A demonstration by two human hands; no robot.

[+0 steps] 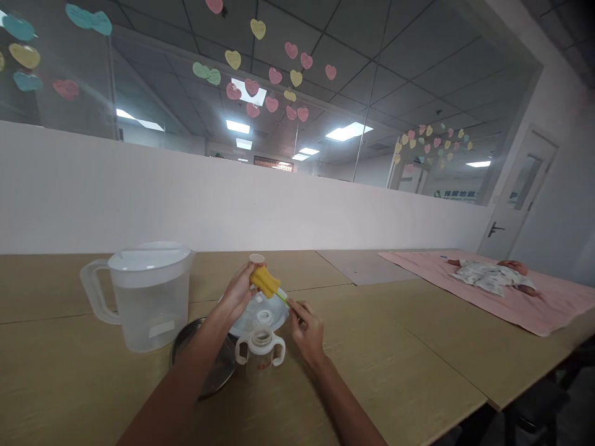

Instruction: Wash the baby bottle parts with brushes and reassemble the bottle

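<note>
Both my hands meet over the table around a bottle brush with a yellow sponge head (265, 282) and a thin green handle. My left hand (238, 291) is closed at the sponge end. My right hand (307, 326) pinches the handle. A small clear cap (256, 258) shows just above my left fingers; whether they touch it I cannot tell. Below the brush stands an open clear baby bottle (260, 351) with two white side handles. Behind it, a white bottle ring (264, 318) sits at a pale bluish bowl (280, 316), partly hidden by my hands.
A lidded translucent pitcher (153, 316) stands at the left. Under my left forearm lies a round metal tray (218, 371). On a pink cloth (553, 313) at the right lies a baby-like figure (488, 277) in patterned clothes. A white wall (279, 217) runs behind the table.
</note>
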